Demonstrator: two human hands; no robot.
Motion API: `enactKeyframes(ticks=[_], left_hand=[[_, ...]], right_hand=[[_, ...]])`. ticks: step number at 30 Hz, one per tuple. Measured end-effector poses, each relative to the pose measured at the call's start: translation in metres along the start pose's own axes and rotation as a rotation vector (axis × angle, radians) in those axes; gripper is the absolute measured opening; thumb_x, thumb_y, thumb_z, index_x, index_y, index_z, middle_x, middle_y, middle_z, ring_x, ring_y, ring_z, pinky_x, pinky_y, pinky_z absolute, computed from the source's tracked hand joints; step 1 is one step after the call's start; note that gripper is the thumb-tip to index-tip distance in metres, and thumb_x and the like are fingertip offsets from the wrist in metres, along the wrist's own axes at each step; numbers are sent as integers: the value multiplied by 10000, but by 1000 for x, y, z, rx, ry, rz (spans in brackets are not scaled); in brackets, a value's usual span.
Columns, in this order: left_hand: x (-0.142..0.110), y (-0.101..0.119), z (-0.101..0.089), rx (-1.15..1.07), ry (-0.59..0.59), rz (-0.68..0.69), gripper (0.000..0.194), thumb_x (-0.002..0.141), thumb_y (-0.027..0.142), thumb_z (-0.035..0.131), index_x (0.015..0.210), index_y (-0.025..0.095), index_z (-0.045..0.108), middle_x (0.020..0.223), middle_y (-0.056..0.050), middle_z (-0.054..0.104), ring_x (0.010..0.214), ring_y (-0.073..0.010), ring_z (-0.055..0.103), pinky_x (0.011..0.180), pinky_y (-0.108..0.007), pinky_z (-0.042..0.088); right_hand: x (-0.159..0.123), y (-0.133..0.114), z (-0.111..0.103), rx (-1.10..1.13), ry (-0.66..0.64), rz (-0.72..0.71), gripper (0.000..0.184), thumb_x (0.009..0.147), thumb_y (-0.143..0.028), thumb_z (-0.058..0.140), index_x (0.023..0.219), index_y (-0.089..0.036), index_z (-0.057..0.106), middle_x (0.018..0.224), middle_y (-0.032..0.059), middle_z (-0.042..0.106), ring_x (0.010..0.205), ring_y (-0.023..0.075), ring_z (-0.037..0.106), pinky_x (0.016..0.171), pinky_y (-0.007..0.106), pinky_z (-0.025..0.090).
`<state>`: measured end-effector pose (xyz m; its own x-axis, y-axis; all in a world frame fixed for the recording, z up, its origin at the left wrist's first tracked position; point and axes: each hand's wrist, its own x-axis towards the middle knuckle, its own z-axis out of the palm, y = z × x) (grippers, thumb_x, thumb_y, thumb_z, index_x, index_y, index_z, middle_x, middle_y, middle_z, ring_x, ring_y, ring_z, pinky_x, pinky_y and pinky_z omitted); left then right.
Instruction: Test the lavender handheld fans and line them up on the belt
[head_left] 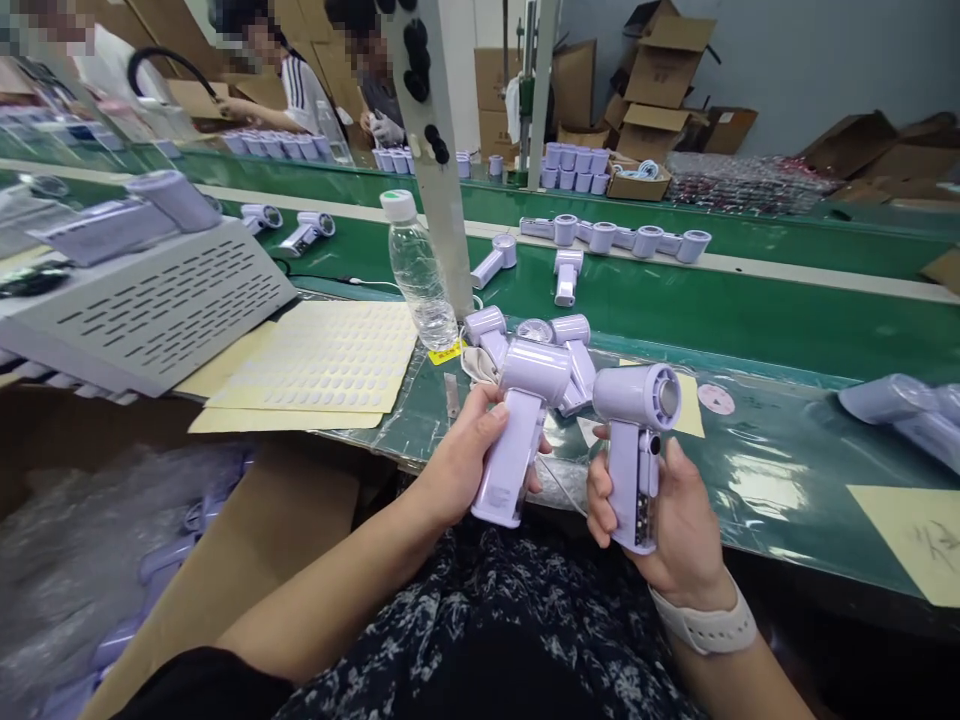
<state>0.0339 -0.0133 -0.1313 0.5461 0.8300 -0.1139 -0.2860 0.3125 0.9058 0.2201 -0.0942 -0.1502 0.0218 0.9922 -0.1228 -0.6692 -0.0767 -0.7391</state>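
Note:
My left hand (480, 440) is wrapped round the handle of a lilac handheld fan (517, 430), held upright with its back towards me. In my right hand (682, 510) is a second lilac handheld fan (628, 470), also upright. Its round grille faces right, and dark parts show along one side of its handle. Fingers of both hands are partly hidden behind the handles. Just beyond the held fans, several more lilac fans (571, 345) lie together on the green work surface (765, 460).
A clear plastic bottle (420, 270) stands by a grey post (439, 180). Left of it are sticker sheets (322, 360) and a slotted metal box (165, 300). More fans (649, 240) line the conveyor. A carton (247, 560) at lower left holds wrapped fans. Co-workers sit opposite.

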Motion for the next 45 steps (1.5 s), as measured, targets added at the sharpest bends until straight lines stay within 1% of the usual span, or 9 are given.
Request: enactKeyframes(ticks=[8, 13, 15, 19, 26, 30, 33, 39, 45], left_hand=[[1, -3, 0, -5, -5, 8, 416, 894, 517, 656, 1055, 237, 395, 842, -47, 779, 588, -199, 736, 513, -257, 544], [-1, -3, 4, -51, -27, -17, 470, 834, 471, 772, 1150, 200, 553, 935, -96, 789, 752, -248, 774, 571, -273, 569], [-4, -1, 7, -55, -57, -43, 462, 820, 466, 796, 1138, 179, 625, 967, -110, 788, 767, -256, 775, 622, -305, 597], [-11, 7, 15, -89, -148, -51, 514, 786, 517, 826, 1142, 176, 681, 970, -105, 785, 781, -248, 771, 705, -338, 617], [-18, 13, 17, -67, -208, 1, 558, 778, 488, 843, 1235, 226, 658, 992, -78, 764, 872, -231, 747, 797, -330, 585], [-9, 0, 13, -188, -204, -153, 633, 626, 421, 961, 1131, 166, 676, 889, -46, 708, 769, -172, 696, 734, -278, 556], [-2, -9, 11, -255, -128, -222, 536, 687, 485, 910, 1031, 142, 685, 801, -20, 658, 691, -130, 646, 706, -256, 540], [1, -3, 7, -328, -213, -147, 311, 801, 377, 749, 979, 126, 701, 966, -95, 744, 788, -208, 725, 742, -308, 576], [-3, 1, 1, -116, -147, -73, 439, 835, 267, 776, 1233, 193, 606, 1053, -88, 788, 945, -235, 761, 803, -315, 576]], right_hand=[[-3, 5, -2, -34, 48, -60, 424, 911, -591, 625, 953, -174, 691, 627, -9, 619, 421, 97, 516, 451, 234, 520], [-5, 2, -3, -13, -14, 4, 459, 921, -630, 635, 885, -180, 716, 645, -2, 641, 418, 102, 543, 448, 241, 527], [-6, -1, -2, -9, -18, 10, 504, 921, -671, 621, 874, -185, 745, 748, 39, 714, 533, 145, 653, 555, 284, 601], [-11, -7, 8, -24, 159, -49, 426, 858, -624, 746, 1015, -233, 806, 1033, 76, 812, 867, 228, 779, 809, 350, 660], [-16, -13, 21, -35, 125, -83, 282, 853, -518, 792, 925, -247, 824, 896, 68, 824, 714, 251, 773, 665, 392, 678], [-11, -11, 18, 17, 152, 21, 274, 893, -465, 689, 970, -223, 793, 939, 74, 783, 861, 246, 736, 791, 389, 650], [-9, -9, 20, 39, 102, 78, 283, 908, -447, 610, 853, -206, 748, 800, 53, 693, 704, 182, 636, 693, 313, 605], [-8, -10, 23, 0, 67, 42, 412, 928, -523, 536, 762, -186, 706, 753, 50, 634, 544, 146, 518, 522, 283, 481], [-7, -12, 12, 58, 116, -106, 283, 886, -459, 622, 932, -213, 752, 793, 54, 663, 681, 186, 604, 514, 256, 512]])
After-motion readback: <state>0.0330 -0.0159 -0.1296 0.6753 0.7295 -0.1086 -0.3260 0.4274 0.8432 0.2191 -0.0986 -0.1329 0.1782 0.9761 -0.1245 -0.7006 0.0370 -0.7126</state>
